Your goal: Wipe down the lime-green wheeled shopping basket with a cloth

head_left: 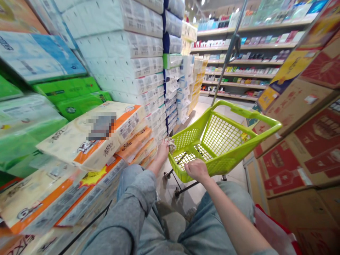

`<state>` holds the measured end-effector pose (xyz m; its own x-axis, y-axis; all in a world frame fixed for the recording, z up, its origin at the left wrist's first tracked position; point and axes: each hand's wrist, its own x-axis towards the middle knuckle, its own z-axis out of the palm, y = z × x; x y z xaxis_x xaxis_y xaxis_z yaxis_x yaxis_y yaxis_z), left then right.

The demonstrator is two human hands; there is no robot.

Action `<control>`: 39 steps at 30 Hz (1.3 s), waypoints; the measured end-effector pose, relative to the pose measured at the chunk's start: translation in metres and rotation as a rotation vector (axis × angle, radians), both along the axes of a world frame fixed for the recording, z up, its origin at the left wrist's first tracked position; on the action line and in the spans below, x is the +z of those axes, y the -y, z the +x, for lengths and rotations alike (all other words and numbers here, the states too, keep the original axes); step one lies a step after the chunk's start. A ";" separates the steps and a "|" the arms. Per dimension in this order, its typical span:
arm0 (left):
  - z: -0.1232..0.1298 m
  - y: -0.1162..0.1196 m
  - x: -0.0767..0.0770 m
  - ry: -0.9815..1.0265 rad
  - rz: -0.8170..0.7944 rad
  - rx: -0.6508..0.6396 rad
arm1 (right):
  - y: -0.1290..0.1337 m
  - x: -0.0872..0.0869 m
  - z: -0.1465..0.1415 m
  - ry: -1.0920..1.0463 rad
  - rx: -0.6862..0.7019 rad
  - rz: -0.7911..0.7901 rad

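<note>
"What are the hands doing?"
"The left hand (162, 152) clutches a crumpled cloth (171, 144) against the green cart (233, 156). Apart from it, the right hand (196, 169) curls at the cart's near edge; I can't tell if it grips."
"Which step?"
"Wiping, I'd judge; next calls for steady cloth pressure."
"Cart's position?"
"Just ahead of both, between tissue packs (145, 44) and cartons (283, 157)."

Ahead of you, long shelves (268, 46) (crowded with small boxes (289, 37)) stand under ceiling lights (203, 2); pale floor (197, 114) runs between stacked white packs (143, 44) leftward and cartons (281, 163) rightward.
</note>
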<state>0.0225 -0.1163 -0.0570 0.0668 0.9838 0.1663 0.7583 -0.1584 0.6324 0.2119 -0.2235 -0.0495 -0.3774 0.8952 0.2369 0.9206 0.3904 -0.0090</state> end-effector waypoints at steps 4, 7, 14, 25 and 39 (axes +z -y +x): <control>0.002 -0.008 -0.005 -0.033 0.018 0.060 | 0.001 0.000 0.002 -0.014 0.019 0.004; 0.003 -0.009 -0.007 -0.124 0.005 0.054 | 0.003 0.001 0.005 -0.027 0.025 -0.001; 0.001 -0.011 0.003 -0.207 -0.072 0.020 | 0.003 0.004 0.019 0.038 -0.004 -0.027; 0.014 0.012 0.017 -0.293 -0.165 0.097 | -0.013 0.016 0.058 0.132 -0.118 -0.147; 0.020 0.037 0.005 -0.226 -0.158 0.022 | -0.008 0.007 -0.004 -0.044 -0.105 -0.302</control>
<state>0.0425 -0.1536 -0.0524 0.0628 0.9980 -0.0062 0.8851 -0.0528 0.4624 0.2075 -0.2156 -0.0420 -0.2742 0.9612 -0.0313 0.9520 0.2666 -0.1505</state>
